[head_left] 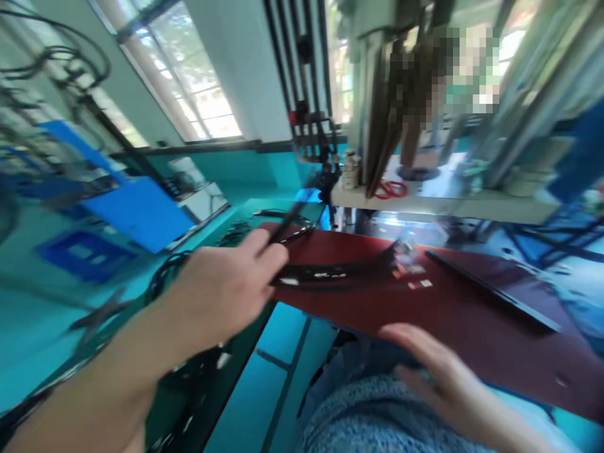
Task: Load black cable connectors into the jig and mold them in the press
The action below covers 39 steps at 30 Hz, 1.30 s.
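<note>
My left hand (226, 286) reaches forward over the left end of a dark red board (453, 308). Its fingers are closed round a thin black strip (292, 220) that sticks up and away from the hand. On the board beside it lies a bundle of black strips (340, 274) with small white tags. My right hand (434, 368) hovers low at the board's near edge with its fingers stretched out flat, holding nothing, above blue patterned cloth (377, 415) on my lap. The picture is smeared by motion.
A long black bar (491, 292) lies across the board's right part. Behind stands a white machine table (443, 201) with red scissors (391, 189). Blue trays (136, 211) and loose black cables (165, 274) lie on the teal surface at left. Windows at the back.
</note>
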Each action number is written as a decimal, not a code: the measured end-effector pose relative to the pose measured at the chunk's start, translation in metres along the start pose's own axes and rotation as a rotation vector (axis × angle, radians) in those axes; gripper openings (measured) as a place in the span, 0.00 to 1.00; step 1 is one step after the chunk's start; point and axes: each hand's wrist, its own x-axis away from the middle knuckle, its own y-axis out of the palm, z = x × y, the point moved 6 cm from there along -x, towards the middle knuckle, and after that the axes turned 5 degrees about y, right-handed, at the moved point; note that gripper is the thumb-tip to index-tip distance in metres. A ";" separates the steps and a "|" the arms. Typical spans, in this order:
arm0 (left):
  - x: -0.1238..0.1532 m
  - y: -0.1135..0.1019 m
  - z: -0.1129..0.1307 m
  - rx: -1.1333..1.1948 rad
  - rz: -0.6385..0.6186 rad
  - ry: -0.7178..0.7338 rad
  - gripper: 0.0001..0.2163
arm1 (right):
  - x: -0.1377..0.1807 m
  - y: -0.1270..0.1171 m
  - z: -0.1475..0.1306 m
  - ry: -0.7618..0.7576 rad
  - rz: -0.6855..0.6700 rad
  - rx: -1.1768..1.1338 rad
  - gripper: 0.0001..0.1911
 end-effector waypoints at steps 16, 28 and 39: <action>-0.105 0.112 0.227 0.505 0.113 0.907 0.18 | 0.024 -0.063 0.050 0.106 0.535 -0.444 0.18; -0.136 0.084 0.280 1.493 -0.868 0.780 0.10 | 0.029 -0.130 0.025 -0.114 0.646 -0.537 0.26; -0.151 0.088 0.312 1.700 -0.594 0.632 0.08 | 0.001 -0.128 0.039 0.264 0.491 -0.391 0.26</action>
